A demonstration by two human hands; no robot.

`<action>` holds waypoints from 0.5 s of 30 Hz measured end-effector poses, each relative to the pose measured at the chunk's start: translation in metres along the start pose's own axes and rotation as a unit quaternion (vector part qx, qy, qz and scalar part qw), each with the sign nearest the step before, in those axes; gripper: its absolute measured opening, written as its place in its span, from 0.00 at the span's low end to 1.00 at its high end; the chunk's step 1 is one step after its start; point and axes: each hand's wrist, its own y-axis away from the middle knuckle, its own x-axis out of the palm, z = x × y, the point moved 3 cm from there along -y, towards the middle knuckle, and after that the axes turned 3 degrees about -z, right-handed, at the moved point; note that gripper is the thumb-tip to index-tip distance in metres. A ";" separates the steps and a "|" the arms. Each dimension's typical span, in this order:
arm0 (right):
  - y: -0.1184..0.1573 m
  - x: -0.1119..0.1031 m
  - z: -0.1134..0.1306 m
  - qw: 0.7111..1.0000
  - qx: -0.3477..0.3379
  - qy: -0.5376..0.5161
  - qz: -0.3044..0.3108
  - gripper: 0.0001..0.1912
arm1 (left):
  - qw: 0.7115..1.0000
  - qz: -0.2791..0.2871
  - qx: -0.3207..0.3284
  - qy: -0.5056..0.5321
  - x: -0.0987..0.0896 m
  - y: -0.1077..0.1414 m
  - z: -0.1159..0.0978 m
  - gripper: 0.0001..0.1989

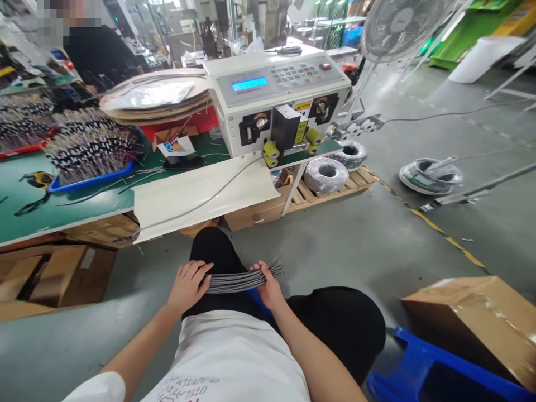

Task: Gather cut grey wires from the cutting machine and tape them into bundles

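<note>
A bundle of cut grey cables [234,281] lies across my lap, held at both ends. My left hand [190,285] rests over its left end, fingers bent round the strands. Near the right end, my right hand [268,285] grips the bundle between thumb and fingers, and the cut tips fan out past it. In front of me stands a white wire-cutting machine [276,100] with a lit blue display. One grey cable [209,195] runs from its yellow rollers [271,151] down over a cream sheet [176,204].
Blue tray [90,184] with many bundled wires sits on the green bench [25,215]. Cable coils [326,174] lie on a pallet below. Cardboard boxes [481,318] and a blue stool [419,363] flank me. Another person [100,53] is at the back left; a fan [397,28] stands behind.
</note>
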 end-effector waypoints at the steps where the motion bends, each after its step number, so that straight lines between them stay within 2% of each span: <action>1: 0.000 0.000 0.000 1.000 0.003 -0.003 -0.001 0.14 | 0.999 -0.015 0.027 -0.012 -0.006 -0.010 -0.003 0.18; 4: 0.000 0.000 0.000 1.000 0.009 -0.009 -0.005 0.13 | 0.994 -0.085 0.052 -0.043 -0.029 -0.052 -0.008 0.19; 7: 0.000 0.000 0.000 1.000 0.016 -0.006 -0.013 0.14 | 0.989 -0.130 0.008 -0.076 -0.047 -0.101 -0.008 0.23; 11: 0.001 0.000 -0.001 0.999 0.029 0.000 -0.024 0.15 | 0.986 -0.118 -0.059 -0.105 -0.058 -0.154 -0.009 0.32; 15: 0.001 -0.002 -0.001 0.999 0.030 0.006 -0.037 0.17 | 0.985 -0.086 -0.101 -0.107 -0.056 -0.174 -0.012 0.38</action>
